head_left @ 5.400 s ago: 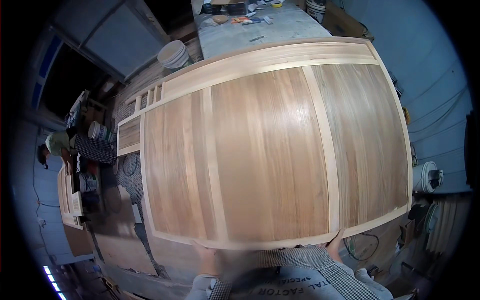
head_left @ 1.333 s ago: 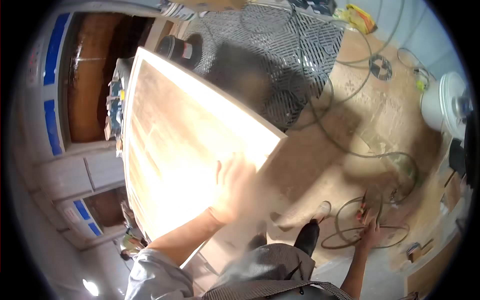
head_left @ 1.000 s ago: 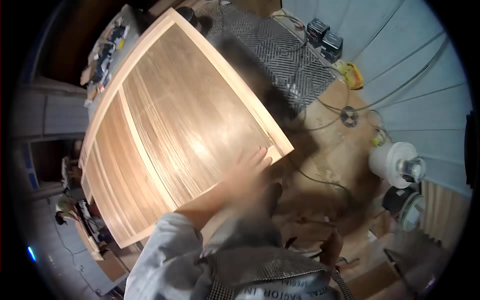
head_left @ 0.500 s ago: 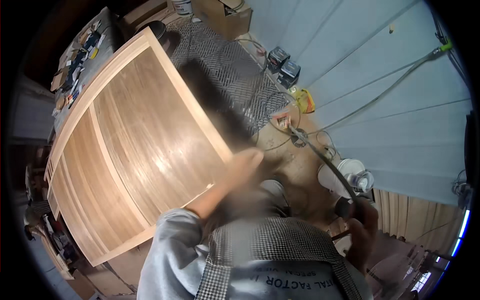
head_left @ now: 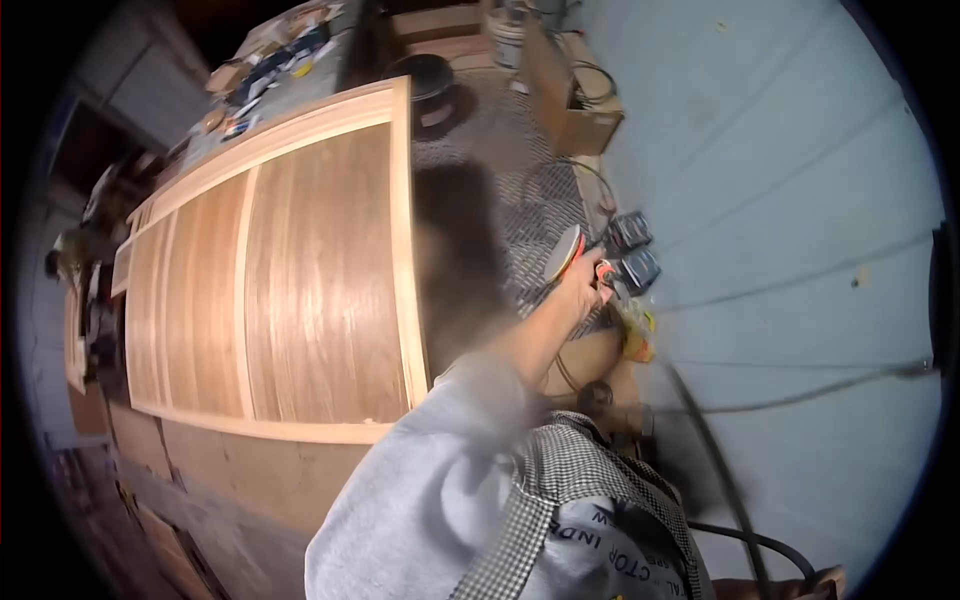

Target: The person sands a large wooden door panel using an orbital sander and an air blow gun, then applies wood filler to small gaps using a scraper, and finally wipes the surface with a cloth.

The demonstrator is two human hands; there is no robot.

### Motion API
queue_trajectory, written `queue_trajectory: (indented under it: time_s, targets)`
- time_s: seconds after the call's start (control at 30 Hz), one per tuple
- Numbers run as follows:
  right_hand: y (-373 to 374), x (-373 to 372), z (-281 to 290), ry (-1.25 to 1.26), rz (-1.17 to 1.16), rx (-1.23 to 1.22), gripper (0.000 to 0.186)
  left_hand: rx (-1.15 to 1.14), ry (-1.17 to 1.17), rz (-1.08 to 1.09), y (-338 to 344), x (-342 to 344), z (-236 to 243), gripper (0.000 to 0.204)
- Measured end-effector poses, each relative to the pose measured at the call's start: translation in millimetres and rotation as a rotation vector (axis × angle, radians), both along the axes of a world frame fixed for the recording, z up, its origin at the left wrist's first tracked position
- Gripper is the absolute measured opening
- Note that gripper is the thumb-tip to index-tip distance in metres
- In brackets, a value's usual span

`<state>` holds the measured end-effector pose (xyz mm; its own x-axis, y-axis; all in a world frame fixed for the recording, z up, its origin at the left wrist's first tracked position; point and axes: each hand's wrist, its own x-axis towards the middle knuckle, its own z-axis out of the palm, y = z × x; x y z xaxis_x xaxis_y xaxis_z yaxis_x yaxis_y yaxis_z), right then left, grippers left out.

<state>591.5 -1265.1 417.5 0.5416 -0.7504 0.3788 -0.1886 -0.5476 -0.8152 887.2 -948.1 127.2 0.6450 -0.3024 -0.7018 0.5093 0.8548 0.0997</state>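
My left hand point(head_left: 588, 288) grips a round disc sander point(head_left: 567, 255) with a red-edged pad, held out beside the right edge of a large wooden panel point(head_left: 318, 270) with pale framing and darker boards. The panel lies raised at the left. My right hand point(head_left: 822, 587) is at the bottom right rim of the picture, closed around a dark hose point(head_left: 763, 542), only partly visible.
A worktable point(head_left: 320, 55) with tools, a black round bucket point(head_left: 420, 90), a cardboard box point(head_left: 590, 130), dark boxes point(head_left: 632, 268) and a yellow bag point(head_left: 640, 335) stand around a grid mat point(head_left: 530, 210). A pale wall point(head_left: 790, 220) runs along the right. Another person point(head_left: 70, 255) works at the far left.
My left hand has left the panel's near edge and moved forward and right, now holding the sander. My right hand has moved down and right with the hose. The view has swung round.
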Motion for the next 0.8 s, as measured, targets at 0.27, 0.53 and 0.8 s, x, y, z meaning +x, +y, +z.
queue_trajectory:
  time_s: [0.27,0.53,0.8]
  targets:
    - [-64,185,-104,0.077,0.291,0.305,0.031,-0.411,-0.191,0.443,130,-4,36,0.022]
    - [-35,413,-405,0.134,0.804,-0.332,0.034,0.119,-0.420,0.920,298,-13,85,0.010]
    - [281,603,-317,0.566,1.105,-0.130,0.040,0.265,-0.337,1.443,364,-98,15,0.039]
